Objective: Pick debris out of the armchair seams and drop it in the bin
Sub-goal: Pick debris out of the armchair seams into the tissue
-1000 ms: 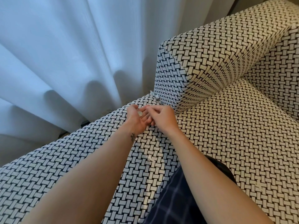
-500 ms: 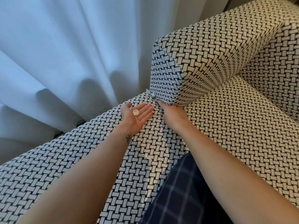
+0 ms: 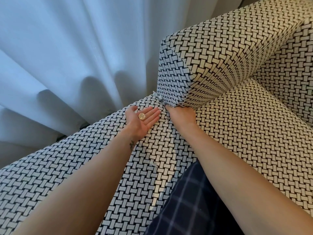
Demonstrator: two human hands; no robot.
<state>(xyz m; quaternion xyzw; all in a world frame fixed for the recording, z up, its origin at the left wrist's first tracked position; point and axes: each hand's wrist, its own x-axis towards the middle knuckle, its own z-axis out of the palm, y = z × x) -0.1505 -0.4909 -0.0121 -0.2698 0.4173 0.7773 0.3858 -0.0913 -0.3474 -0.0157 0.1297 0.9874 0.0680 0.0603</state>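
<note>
The armchair is covered in a black-and-white woven pattern. My left hand lies palm up on the armrest with fingers straight, and a round gold coin-like piece rests on the palm. My right hand reaches into the seam under the back cushion's corner; its fingertips are hidden in the gap. A crumpled scrap of pale debris sticks out of that seam just above my right hand. A small pale fleck lies on the fabric lower down. No bin is in view.
A pale blue curtain hangs in folds right behind the armrest on the left. My leg in dark checked cloth rests on the seat at the bottom.
My hands, joined a second ago, have parted. The left one has opened flat with the gold piece showing on its palm, and the right one has pushed into the seam under the cushion.
</note>
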